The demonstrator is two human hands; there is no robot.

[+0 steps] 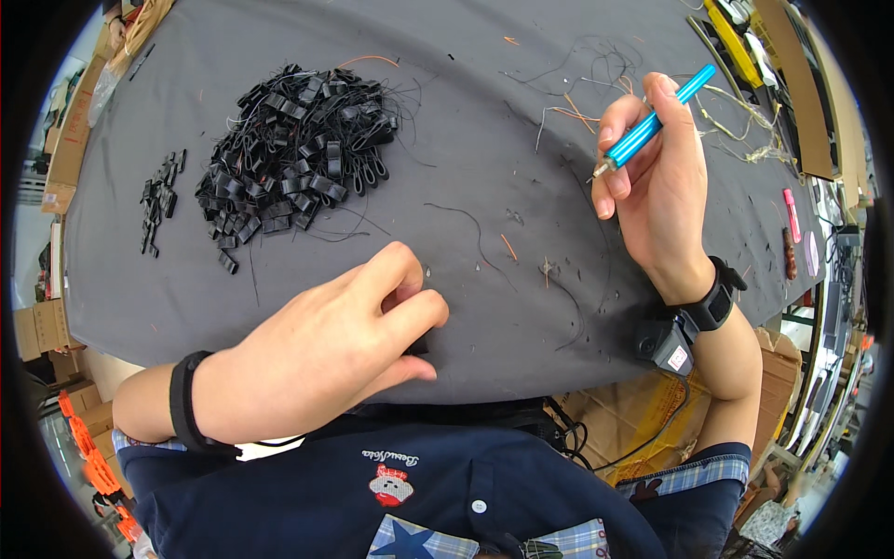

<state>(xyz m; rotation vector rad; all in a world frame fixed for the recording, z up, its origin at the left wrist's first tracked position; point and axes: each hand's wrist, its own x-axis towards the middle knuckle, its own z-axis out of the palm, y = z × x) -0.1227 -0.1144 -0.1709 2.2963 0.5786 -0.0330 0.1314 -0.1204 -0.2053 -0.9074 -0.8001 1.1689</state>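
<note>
My left hand (335,345) is curled low over the grey cloth-covered table (503,121), with a dark item partly showing beneath its fingers; what it grips is hidden. My right hand (666,196) is raised on the right, holding a blue pen-shaped tool (666,107) with a short pale tip pointing down-left. A large tangled pile of black looped straps with threads (289,149) lies above my left hand. A smaller group of black pieces (160,200) is farther left. Loose threads (480,238) and small scraps lie between my hands.
Cardboard boxes (65,158) line the left edge. Yellow and dark tools (736,47), pale tangled cords (745,130) and a pink marker (792,214) are at the right. A black device (661,340) hangs by my right wrist. Another person (768,522) appears at lower right.
</note>
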